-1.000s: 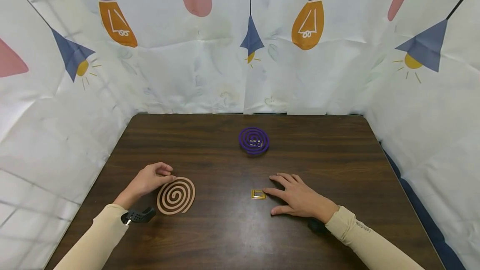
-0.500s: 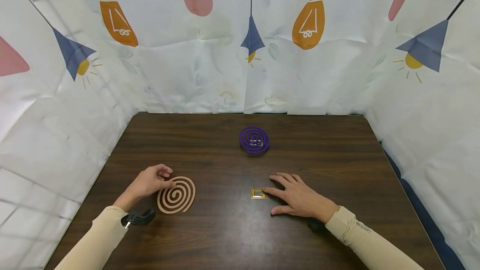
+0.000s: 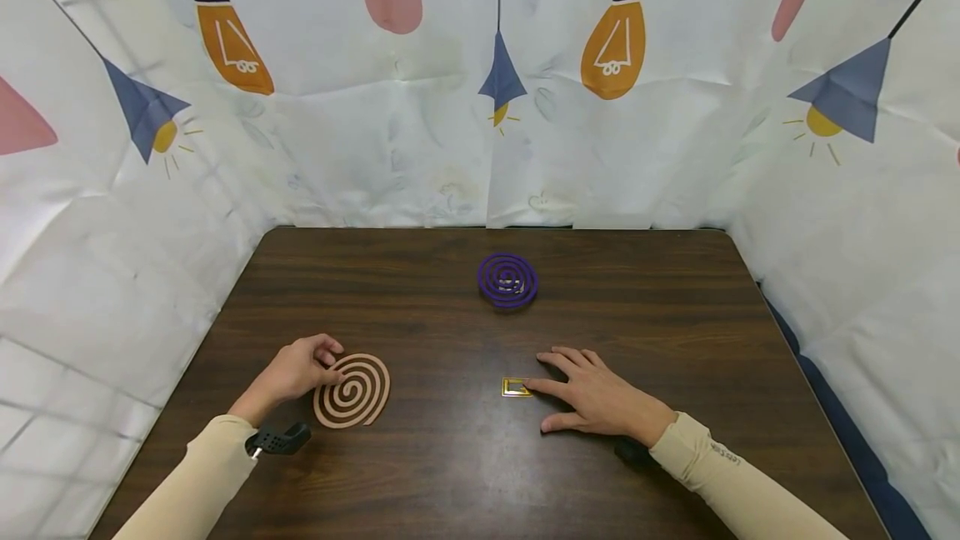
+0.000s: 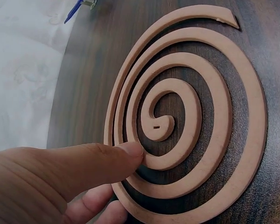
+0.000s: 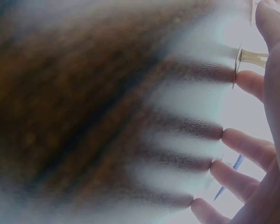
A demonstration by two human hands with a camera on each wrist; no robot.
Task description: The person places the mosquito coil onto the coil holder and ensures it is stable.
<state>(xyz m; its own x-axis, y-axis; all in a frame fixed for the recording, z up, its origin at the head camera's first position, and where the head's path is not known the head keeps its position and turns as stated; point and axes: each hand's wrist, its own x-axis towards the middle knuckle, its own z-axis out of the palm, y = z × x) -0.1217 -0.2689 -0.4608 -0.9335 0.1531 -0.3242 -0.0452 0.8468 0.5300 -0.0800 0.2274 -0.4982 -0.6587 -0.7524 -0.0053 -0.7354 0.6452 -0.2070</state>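
Observation:
A tan mosquito coil (image 3: 377, 404) lies at left on the dark wooden table. My left hand (image 3: 300, 372) grips its near-left edge. In the left wrist view the thumb (image 4: 102, 161) is over the coil's rings, and curled fingers (image 4: 91, 203) show at its outer edge. A narrow slot marks the coil's centre. Right of the coil, a small gold metal coil stand (image 3: 507, 388) rests on the table. My right hand (image 3: 600, 398) is spread with fingertips down, index fingertip touching the stand's base. In the right wrist view, the stand's upright (image 5: 253, 57) rises beside that finger.
A purple mosquito coil (image 3: 487, 294) sits raised on another metal stand at the back middle of the table (image 3: 637, 290). White printed cloth (image 3: 435, 157) hangs around the table's back and both sides.
My left hand has shifted slightly towards me, its thumb coming down onto the tan coil's edge. The right hand and the gold stand have stayed in place.

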